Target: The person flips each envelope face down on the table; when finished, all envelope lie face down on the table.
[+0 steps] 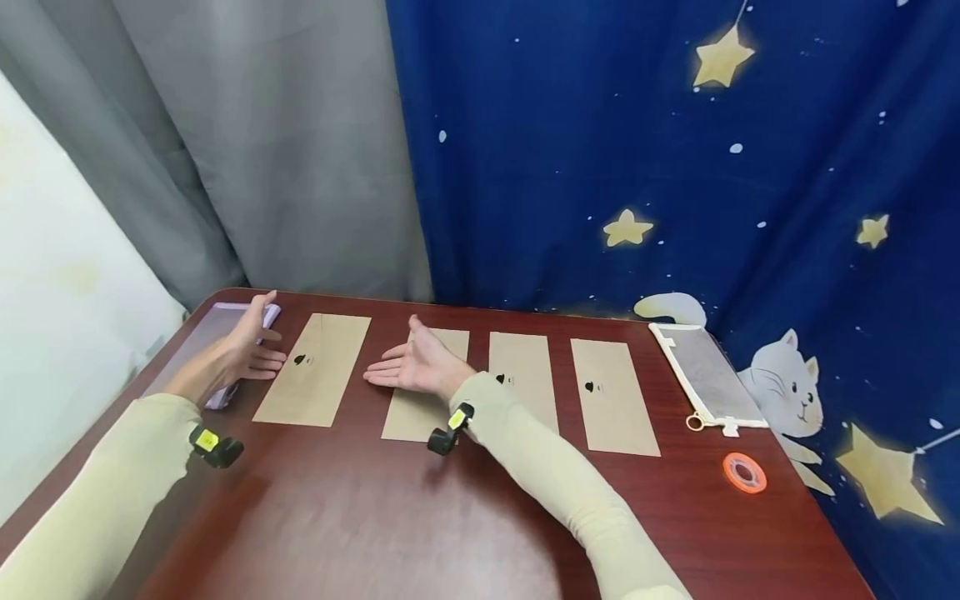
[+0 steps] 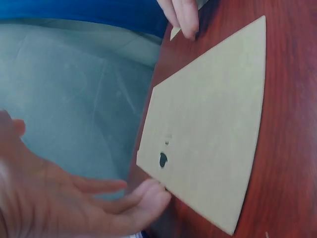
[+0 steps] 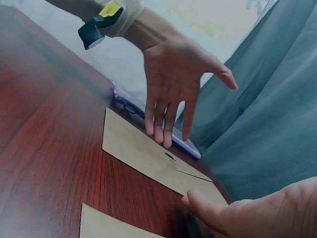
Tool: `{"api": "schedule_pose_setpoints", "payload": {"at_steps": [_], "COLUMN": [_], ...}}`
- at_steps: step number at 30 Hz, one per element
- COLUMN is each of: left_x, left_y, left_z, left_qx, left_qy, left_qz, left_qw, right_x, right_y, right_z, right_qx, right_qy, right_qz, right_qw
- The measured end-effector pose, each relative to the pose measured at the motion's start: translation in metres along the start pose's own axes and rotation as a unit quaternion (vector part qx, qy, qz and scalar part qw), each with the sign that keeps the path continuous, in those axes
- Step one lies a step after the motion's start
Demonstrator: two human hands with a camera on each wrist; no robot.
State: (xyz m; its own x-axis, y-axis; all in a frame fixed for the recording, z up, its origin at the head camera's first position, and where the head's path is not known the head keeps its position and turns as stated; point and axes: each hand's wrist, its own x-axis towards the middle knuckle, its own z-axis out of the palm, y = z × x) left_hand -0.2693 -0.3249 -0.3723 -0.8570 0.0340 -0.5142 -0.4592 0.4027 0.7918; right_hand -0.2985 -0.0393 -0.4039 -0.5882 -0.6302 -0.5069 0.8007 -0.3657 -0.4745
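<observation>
Right hand (image 1: 416, 367): nearest my head view, fingers straight and spread, palm turned toward the left, hovering over the second brown envelope (image 1: 424, 385); it holds nothing.
Left hand (image 1: 247, 346): open too, fingers relaxed and pointing down at the left edge of the first brown envelope (image 1: 315, 368); whether the fingertips touch the paper I cannot tell from the wrist views.
Where the envelope lies: flat on the dark red desk (image 1: 375, 517), leftmost of four in a row, just beside a lilac pouch (image 1: 225, 350) at the desk's left edge.
How I judge it will handle: light, thin, bendy paper, likely to slide on the glossy wood and crease if squeezed.
Where I would take hold: at a long edge, sliding fingertips under it, or pinching a corner.
Well apart on the right: a mesh zip pouch (image 1: 705, 379) and an orange tape roll (image 1: 745, 472).
</observation>
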Motion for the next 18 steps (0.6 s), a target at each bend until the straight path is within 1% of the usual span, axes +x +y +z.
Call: {"api": "schedule_pose_setpoints", "payload": {"at_steps": [2,6,7,9,10,12,13,14,15,16,18], "left_x": [0.000,0.003,0.010,0.030,0.044,0.073,0.086,0.093,0.096,0.096,0.084], "left_y": [-0.002,-0.002,-0.004,-0.010,-0.016,-0.030,-0.038,-0.043,-0.045,-0.045,-0.038], "left_z": [0.001,0.005,0.004,-0.002,-0.005,-0.013,-0.017,-0.019,-0.020,-0.019,-0.018], "left_qx": [0.022,0.065,0.070,0.072,0.074,0.078,0.077,0.077,0.077,0.074,0.062], "left_qy": [0.008,0.024,0.031,0.043,0.054,0.077,0.082,0.086,0.087,0.094,0.071], "left_qz": [-0.005,-0.031,-0.040,-0.059,-0.065,-0.068,-0.069,-0.068,-0.066,-0.069,-0.067], "left_qw": [0.9997,0.9971,0.9963,0.9947,0.9936,0.9916,0.9913,0.9910,0.9911,0.9905,0.9933], "right_x": [0.009,0.022,0.024,0.026,0.026,0.027,0.027,0.028,0.028,0.029,0.031], "right_y": [0.005,0.012,0.012,0.011,0.009,0.006,0.006,0.005,0.005,0.005,0.006], "right_z": [0.004,0.012,0.014,0.019,0.020,0.024,0.025,0.026,0.027,0.028,0.029], "right_qx": [0.000,-0.006,-0.007,-0.012,-0.013,-0.014,-0.017,-0.019,-0.021,-0.022,-0.027], "right_qy": [0.015,0.038,0.041,0.046,0.048,0.055,0.058,0.061,0.063,0.065,0.065], "right_qz": [-0.006,-0.013,-0.014,-0.018,-0.020,-0.025,-0.026,-0.028,-0.029,-0.029,-0.029], "right_qw": [0.9999,0.9992,0.9990,0.9987,0.9986,0.9981,0.9978,0.9975,0.9974,0.9972,0.9971]}}
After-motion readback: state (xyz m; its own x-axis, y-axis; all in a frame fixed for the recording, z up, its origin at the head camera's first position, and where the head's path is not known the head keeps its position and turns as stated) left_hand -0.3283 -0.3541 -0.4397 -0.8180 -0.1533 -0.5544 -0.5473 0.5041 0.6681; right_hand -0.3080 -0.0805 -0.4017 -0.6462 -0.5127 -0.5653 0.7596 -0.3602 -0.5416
